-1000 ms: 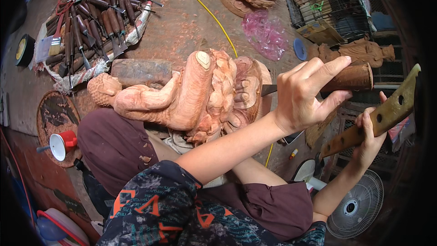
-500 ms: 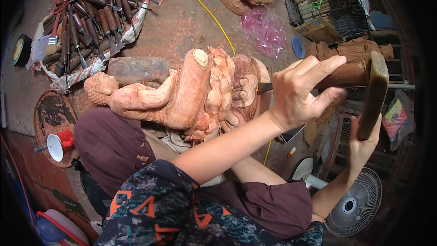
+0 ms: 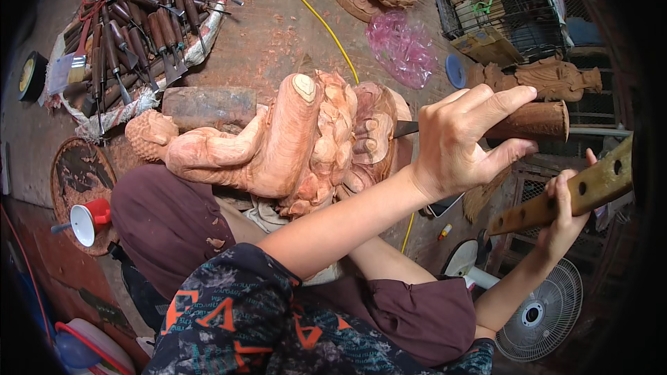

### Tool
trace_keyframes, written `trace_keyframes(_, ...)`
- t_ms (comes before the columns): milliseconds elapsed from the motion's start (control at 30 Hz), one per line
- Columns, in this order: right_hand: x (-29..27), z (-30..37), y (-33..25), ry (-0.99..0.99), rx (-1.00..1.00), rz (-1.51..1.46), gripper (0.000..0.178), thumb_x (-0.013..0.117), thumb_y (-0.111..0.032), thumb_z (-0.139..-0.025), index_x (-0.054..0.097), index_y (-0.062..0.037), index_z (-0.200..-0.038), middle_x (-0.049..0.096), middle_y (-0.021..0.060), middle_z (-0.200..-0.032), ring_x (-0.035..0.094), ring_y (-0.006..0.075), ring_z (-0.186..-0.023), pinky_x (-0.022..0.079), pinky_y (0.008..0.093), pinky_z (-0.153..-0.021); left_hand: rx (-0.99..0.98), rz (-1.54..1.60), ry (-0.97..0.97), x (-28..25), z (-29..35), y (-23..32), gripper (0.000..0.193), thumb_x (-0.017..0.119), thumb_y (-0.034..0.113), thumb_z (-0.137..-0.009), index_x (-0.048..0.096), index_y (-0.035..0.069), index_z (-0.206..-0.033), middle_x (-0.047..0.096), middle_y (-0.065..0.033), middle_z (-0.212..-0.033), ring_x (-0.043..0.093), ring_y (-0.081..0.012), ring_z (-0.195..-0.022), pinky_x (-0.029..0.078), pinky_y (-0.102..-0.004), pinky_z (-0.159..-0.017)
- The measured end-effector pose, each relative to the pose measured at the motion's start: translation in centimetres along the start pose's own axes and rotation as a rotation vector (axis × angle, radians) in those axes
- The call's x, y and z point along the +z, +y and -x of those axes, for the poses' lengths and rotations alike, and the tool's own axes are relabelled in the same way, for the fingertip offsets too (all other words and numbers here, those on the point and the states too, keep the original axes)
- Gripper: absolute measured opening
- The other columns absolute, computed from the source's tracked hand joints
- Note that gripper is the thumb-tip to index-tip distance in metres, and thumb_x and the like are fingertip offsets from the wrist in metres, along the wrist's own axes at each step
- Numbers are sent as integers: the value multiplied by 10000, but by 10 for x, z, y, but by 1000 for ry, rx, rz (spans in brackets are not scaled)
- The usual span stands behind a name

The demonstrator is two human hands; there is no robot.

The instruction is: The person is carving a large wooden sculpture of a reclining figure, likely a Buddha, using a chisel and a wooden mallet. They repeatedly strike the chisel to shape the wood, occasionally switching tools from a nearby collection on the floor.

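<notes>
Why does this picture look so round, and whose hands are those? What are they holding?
There's no robot here, just a person using two bare hands. A camera worn on their head looks down, and its very wide lens bends things near the edges. The left hand has a grip on a brown wooden chisel handle, with the blade pointing toward a carved wooden figure. The right hand holds a yellowish-brown bar with holes, apart from the handle. The figure lies with its head toward the left of the picture. Elsewhere on the brown surface you can see a pile of brown-handled tools and a crinkly pink plastic bag.
</notes>
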State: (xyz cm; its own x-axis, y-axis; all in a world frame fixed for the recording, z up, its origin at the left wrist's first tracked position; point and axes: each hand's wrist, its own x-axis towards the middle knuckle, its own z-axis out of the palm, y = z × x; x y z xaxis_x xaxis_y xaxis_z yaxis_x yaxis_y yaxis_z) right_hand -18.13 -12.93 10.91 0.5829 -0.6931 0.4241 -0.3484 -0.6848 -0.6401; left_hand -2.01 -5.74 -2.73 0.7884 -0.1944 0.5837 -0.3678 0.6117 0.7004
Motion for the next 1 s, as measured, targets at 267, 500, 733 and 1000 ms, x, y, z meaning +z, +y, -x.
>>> trace_keyframes(267, 20, 7, 15, -52, -124, 407, 480, 634, 61, -814, 518, -24, -1272, 507, -21, -875, 467, 51, -768, 385, 189, -724, -53, -33, 50, 0, -3, -8, 494, 781, 318, -720, 634, 95, -1137, 646, -103, -813, 632, -255, -677, 490, -319, -589)
trace_keyframes(500, 9, 12, 12, -115, -9, 341, 416, 645, 41, -826, 516, -2, -1219, 516, -14, -852, 475, 55, -751, 394, 182, -688, 26, -55, 60, 0, -4, -1, 491, 788, 244, -693, 639, 100, -1138, 593, -89, -733, 574, -254, -615, 462, -343, -566)
trace_keyframes(733, 10, 11, 0, -81, 30, 135, 564, 631, 36, -800, 430, 1, -1326, 516, -7, -811, 479, 56, -721, 387, 187, -686, 1, 30, 46, 5, 4, 12, 552, 788, 191, -666, 627, 95, -1184, 587, -94, -758, 566, -248, -631, 460, -340, -562)
trace_keyframes(1000, 8, 13, -3, -63, 28, 89, 615, 618, 18, -806, 373, 4, -1370, 508, 6, -822, 475, 58, -704, 396, 186, -677, -15, 42, 47, 1, 3, 13, 533, 784, 193, -688, 623, 90, -1186, 591, -98, -768, 571, -251, -638, 460, -336, -566)
